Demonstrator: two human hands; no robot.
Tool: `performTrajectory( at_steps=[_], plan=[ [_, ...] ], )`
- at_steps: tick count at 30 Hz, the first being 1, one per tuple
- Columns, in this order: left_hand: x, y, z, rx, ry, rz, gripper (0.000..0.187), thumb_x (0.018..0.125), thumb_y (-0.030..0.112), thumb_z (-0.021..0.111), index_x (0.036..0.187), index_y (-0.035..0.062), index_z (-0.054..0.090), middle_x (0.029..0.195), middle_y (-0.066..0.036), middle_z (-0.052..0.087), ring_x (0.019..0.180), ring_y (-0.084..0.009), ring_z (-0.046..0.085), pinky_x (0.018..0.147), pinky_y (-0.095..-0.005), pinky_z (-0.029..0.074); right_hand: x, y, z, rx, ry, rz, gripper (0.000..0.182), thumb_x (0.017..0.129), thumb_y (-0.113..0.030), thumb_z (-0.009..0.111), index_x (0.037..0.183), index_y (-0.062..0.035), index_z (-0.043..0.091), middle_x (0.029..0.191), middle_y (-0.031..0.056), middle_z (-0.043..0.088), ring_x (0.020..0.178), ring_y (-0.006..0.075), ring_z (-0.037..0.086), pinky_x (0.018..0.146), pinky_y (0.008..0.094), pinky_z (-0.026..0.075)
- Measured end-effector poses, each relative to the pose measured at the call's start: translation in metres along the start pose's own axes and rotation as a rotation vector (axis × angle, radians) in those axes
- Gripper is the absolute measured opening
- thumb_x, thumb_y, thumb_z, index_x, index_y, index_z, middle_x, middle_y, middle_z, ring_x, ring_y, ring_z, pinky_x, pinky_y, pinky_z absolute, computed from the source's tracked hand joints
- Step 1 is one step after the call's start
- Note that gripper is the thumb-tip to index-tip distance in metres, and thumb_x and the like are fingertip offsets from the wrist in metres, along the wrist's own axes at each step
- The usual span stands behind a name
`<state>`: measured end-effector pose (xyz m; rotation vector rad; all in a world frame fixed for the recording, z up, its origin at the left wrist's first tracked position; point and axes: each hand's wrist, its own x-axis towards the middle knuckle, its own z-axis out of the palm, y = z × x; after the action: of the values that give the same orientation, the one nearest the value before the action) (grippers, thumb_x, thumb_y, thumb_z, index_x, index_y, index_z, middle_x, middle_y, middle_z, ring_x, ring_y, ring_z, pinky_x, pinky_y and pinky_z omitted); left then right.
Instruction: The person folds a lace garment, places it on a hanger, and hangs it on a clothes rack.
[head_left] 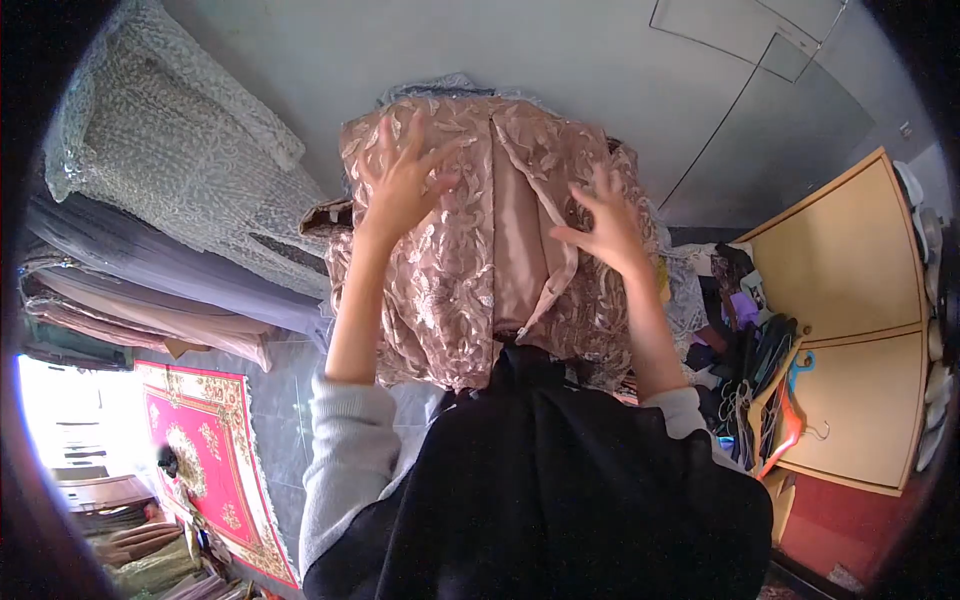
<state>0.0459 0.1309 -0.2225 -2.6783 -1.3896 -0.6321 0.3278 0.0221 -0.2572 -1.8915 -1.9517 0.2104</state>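
A dusty-pink garment [440, 290] with leafy lace embroidery is spread out in front of me. Its front edges part down the middle, showing a smooth satin lining [518, 250]. My left hand [402, 190] is over the upper left of the lace, fingers spread and nothing held. On the other side, my right hand [608, 225] hovers at the upper right panel, near the parted edge, its fingers also apart. Under the pink garment, grey lace cloth [455, 82] peeks out at the far edge.
Grey-white beaded gowns [190, 160] and mauve dresses [160, 255] hang at the left. Below them a red patterned rug [205, 440] lies on grey tiles. To the right are a wooden cabinet [840, 250], coat hangers [785, 420] and a heap of dark clothes [735, 320].
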Motion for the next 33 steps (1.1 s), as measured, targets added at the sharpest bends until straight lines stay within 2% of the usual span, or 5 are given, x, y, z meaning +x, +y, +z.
performTrajectory(
  at_steps=[5, 13, 18, 24, 33],
  plan=[
    [0.064, 0.009, 0.043, 0.22, -0.053, 0.041, 0.048, 0.087, 0.054, 0.044, 0.131, 0.0355, 0.045, 0.152, -0.006, 0.008, 0.139, -0.0344, -0.002, 0.098, -0.0717, 0.002, -0.013, -0.047, 0.023, 0.067, -0.085, 0.043, 0.035, 0.076, -0.032, 0.064, 0.104, -0.0106, 0.067, 0.15, 0.0148, 0.016, 0.139, 0.0374, 0.005, 0.098, 0.0685, 0.013],
    [0.012, 0.036, 0.031, -0.002, 0.21, 0.002, 0.042, 0.081, 0.033, 0.06, 0.123, 0.0272, 0.054, 0.151, -0.006, 0.016, 0.139, -0.0369, 0.003, 0.097, -0.0714, 0.004, -0.112, -0.08, 0.043, -0.092, 0.123, -0.01, 0.075, 0.071, -0.045, 0.068, 0.136, -0.0221, 0.041, 0.148, 0.0254, 0.009, 0.134, 0.0482, 0.008, 0.098, 0.0632, 0.01],
    [-0.111, 0.09, 0.015, -0.262, 0.058, -0.102, 0.036, 0.069, 0.043, 0.071, 0.092, 0.0164, 0.067, 0.141, -0.007, 0.039, 0.137, -0.0412, 0.006, 0.098, -0.0653, -0.004, -0.143, -0.074, 0.091, -0.103, 0.241, 0.164, 0.083, 0.072, -0.046, 0.065, 0.139, -0.0091, 0.033, 0.146, 0.0285, 0.01, 0.134, 0.0475, 0.01, 0.1, 0.0618, 0.008],
    [-0.186, 0.108, 0.029, -0.278, -0.108, -0.306, 0.07, 0.056, 0.051, 0.077, 0.099, 0.0026, 0.051, 0.148, -0.019, 0.017, 0.136, -0.0442, 0.0, 0.095, -0.069, 0.003, -0.143, -0.072, 0.1, -0.111, 0.365, 0.212, 0.077, 0.073, -0.034, 0.065, 0.137, -0.0063, 0.033, 0.146, 0.0284, 0.01, 0.135, 0.045, 0.011, 0.1, 0.0598, 0.01],
    [-0.207, 0.121, 0.018, -0.162, -0.152, -0.481, 0.031, 0.065, 0.02, 0.071, 0.095, 0.0132, 0.065, 0.143, -0.008, 0.036, 0.137, -0.0421, 0.009, 0.101, -0.0666, 0.0, -0.15, -0.037, 0.07, 0.492, 0.435, 0.167, 0.026, 0.08, -0.037, 0.065, 0.07, -0.0143, 0.068, 0.145, 0.0106, 0.03, 0.138, 0.0402, 0.006, 0.102, 0.0662, -0.004]
  ],
)
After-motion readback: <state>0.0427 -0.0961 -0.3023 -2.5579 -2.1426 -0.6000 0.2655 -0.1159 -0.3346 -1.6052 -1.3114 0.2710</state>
